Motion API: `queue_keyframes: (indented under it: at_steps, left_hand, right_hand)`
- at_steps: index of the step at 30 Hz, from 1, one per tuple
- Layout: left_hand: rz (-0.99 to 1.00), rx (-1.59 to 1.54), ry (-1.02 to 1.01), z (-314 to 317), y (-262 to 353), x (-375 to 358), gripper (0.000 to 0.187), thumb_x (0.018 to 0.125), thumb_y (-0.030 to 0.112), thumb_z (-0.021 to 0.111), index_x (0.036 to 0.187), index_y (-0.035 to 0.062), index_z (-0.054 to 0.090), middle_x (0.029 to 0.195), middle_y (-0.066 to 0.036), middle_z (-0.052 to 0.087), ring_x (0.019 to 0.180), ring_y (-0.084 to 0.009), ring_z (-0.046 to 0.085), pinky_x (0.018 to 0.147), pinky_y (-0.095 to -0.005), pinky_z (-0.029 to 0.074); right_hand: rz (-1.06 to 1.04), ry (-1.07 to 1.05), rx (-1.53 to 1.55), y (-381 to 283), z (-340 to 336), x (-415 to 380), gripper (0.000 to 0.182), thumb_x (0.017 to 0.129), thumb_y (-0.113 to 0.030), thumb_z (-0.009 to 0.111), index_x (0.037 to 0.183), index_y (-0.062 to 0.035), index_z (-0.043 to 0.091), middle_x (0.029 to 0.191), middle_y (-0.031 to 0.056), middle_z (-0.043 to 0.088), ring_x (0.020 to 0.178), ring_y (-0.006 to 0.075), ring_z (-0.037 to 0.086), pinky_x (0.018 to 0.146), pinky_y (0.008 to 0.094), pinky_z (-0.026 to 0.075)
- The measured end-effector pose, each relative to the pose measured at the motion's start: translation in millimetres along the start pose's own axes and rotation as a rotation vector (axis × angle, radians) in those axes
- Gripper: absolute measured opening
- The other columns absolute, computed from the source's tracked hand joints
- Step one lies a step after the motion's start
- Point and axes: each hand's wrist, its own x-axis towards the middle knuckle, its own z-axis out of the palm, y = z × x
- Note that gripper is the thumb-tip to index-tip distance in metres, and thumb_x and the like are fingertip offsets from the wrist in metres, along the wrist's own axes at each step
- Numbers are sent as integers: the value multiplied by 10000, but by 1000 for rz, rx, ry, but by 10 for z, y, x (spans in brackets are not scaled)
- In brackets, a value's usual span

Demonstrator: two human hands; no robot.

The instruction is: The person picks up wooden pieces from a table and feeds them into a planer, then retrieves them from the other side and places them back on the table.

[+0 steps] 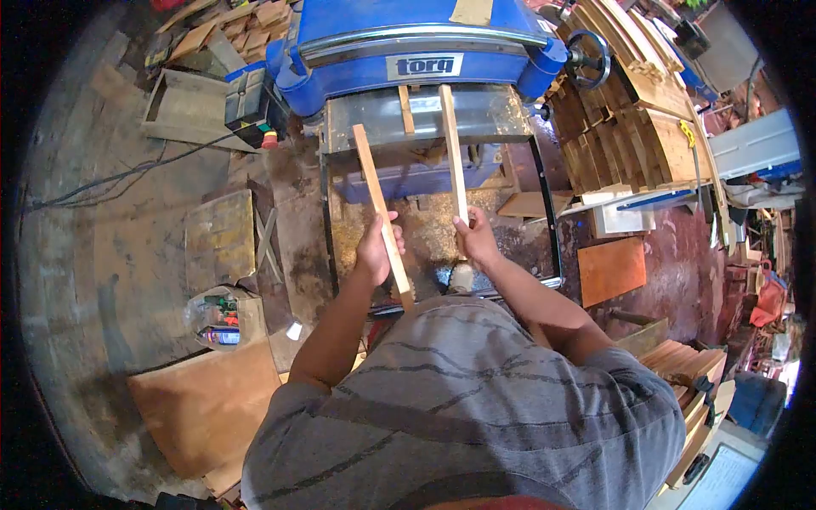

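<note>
My left hand (pixel 371 255) is closed round a long, narrow wooden strip (pixel 371 174), held tilted with its far end short of the blue planer marked "torq" (pixel 340 78). A second wooden strip (pixel 452 153) is gripped near its close end by my right hand (pixel 481 241), thumb on top. Its far end reaches the planer's mouth, over the metal bed (pixel 357 115). Between these two, a shorter length of a third strip (pixel 407 112) sticks out of the machine onto the bed. The inside of the planer is hidden.
Stacked boards (pixel 663 153) stand right of the planer, below a handwheel (pixel 589 59). Left are a switch box with a red button (pixel 269 140), a trailing cable (pixel 127 174) and a bag of cans and tools (pixel 248 310). An orange-brown panel (pixel 612 270) lies on the right.
</note>
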Motion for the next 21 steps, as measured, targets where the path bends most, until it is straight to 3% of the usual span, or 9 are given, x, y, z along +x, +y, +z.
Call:
queue_keyframes:
  at_steps: [4,7,10,12,15,16,21]
  left_hand:
    - [-82,-2,-16,17,-97,-30,494,965,374,415,1353,74,362,832,-42,506,716,-168,498,677,-339,459]
    - [-78,28,-78,-114,-220,59,479,964,335,436,1361,78,365,840,-46,519,708,-163,514,656,-337,468]
    - [-56,35,-45,-126,-245,146,467,962,297,451,1366,77,368,845,-46,530,698,-152,524,629,-322,469]
    - [-55,30,-35,-106,-200,193,470,962,294,455,1370,77,368,841,-43,530,696,-148,522,627,-317,468]
    - [-58,18,-14,-70,-141,244,478,964,301,456,1379,80,365,830,-33,525,695,-137,513,624,-303,465]
    - [-52,24,3,-67,-129,259,480,966,305,453,1380,79,364,827,-30,520,695,-136,509,624,-301,464]
    - [-42,40,29,-57,-99,262,481,972,318,437,1382,78,362,813,-28,502,700,-134,492,629,-290,451]
  right_hand:
    - [86,-65,1,63,-225,316,189,911,-208,614,999,-64,527,714,4,510,535,105,477,485,263,426]
    - [148,-124,101,-56,-271,382,203,899,-221,636,953,-35,573,731,6,540,562,101,502,505,256,425]
    - [181,-202,110,-188,-270,402,213,935,-247,573,989,-41,571,751,15,549,595,117,521,531,253,447]
    - [277,-337,383,-263,-291,384,286,972,-324,481,1025,-51,546,772,30,556,655,150,546,572,266,471]
    - [370,-333,565,-336,-233,324,368,992,-389,390,1103,-61,516,775,39,549,700,178,556,599,296,481]
    - [417,-300,559,-180,-279,428,410,989,-422,377,1171,-75,494,779,35,532,704,187,544,600,323,478]
    - [423,-299,602,-6,-320,545,380,991,-413,379,1115,-83,521,773,24,514,662,165,513,587,317,467]
